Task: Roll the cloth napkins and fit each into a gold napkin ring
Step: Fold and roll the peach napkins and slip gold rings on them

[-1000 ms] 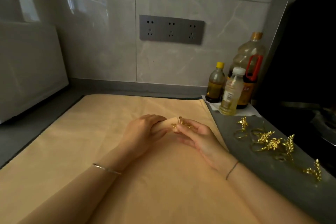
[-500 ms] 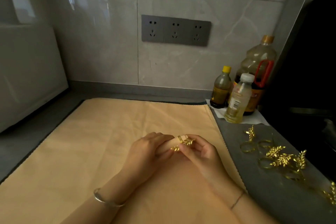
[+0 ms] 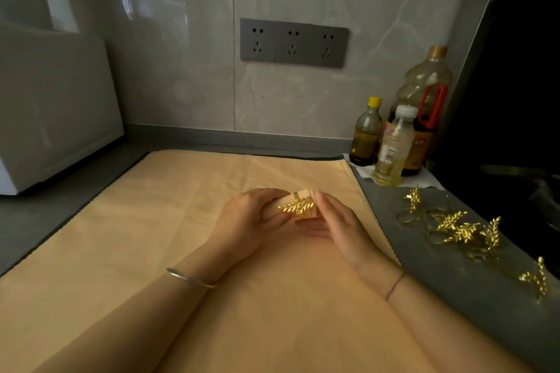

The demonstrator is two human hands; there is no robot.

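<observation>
Napkin roll [image 3: 285,206] wearing a gold ring [image 3: 298,206]
Left hand [image 3: 251,221] fingers wrap the roll; right hand [image 3: 339,221] fingers pinch the ring; spare rings [image 3: 454,227] lie right on the bench [image 3: 439,260].

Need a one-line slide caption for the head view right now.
Both hands, left hand and right hand, hold a rolled napkin wearing a gold leaf ring.

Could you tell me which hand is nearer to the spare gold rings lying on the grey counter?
The right hand, beside the spare gold rings across the cloth's edge; the left hand sits farther away on the rolled napkin.
</observation>
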